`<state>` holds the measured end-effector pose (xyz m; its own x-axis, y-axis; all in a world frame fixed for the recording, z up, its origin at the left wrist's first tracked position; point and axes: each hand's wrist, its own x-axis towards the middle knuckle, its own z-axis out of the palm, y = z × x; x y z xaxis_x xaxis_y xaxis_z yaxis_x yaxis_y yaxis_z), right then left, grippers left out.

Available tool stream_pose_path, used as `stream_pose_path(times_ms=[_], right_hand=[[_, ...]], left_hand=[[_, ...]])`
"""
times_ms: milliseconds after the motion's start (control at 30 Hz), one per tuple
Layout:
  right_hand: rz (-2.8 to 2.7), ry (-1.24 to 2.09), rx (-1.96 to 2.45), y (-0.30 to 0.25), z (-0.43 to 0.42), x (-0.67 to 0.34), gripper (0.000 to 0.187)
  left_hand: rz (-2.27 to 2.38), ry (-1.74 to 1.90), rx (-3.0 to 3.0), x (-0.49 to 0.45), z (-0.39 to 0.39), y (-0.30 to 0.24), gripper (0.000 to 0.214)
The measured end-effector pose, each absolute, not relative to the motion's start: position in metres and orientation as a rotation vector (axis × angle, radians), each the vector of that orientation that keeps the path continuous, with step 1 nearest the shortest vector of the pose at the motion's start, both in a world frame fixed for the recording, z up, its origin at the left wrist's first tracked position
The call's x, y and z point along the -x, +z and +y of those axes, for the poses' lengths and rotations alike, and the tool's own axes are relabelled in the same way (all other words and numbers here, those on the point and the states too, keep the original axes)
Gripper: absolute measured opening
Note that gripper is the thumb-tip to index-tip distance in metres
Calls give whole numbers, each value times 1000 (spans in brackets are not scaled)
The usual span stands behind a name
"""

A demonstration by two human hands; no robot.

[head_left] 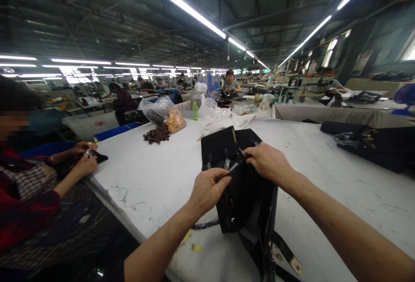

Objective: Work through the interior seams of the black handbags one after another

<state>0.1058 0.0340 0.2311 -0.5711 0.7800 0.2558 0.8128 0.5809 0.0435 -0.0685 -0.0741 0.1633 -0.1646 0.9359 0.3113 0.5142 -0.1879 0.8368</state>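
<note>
A black handbag (241, 200) stands tilted at the near edge of the white table, its strap (287, 251) hanging down on the right. My left hand (209, 189) pinches the bag's upper edge on the left, thumb against fingers. On the right, my right hand (267, 161) grips the same upper edge with closed fingers. Behind my hands lies a black panel or flap (218, 141), with handle parts wrapped in clear plastic beside it. Metal fittings show on the bag's left face. The inside of the bag is mostly dark.
On the white table (155, 178) lie dark brown strips (156, 135), a bag of orange-yellow pieces (175, 120), a green bottle (195, 111) and white plastic bags (210, 111). More black bags (372, 139) lie at right. A co-worker's hands (84, 161) hold a black piece at left.
</note>
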Motion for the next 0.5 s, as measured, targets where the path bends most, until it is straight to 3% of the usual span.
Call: stream_pose_path(times_ms=[167, 367, 500], right_hand=[[-2637, -240, 1190, 238, 23, -113, 16], [-2641, -225, 1075, 237, 8, -118, 15], [-2593, -244, 1102, 230, 5, -122, 17]], left_hand=[[1468, 1026, -1645, 72, -80, 184, 13], [1501, 1026, -1828, 58, -44, 196, 38], [1563, 1035, -1951, 46, -25, 192, 20]])
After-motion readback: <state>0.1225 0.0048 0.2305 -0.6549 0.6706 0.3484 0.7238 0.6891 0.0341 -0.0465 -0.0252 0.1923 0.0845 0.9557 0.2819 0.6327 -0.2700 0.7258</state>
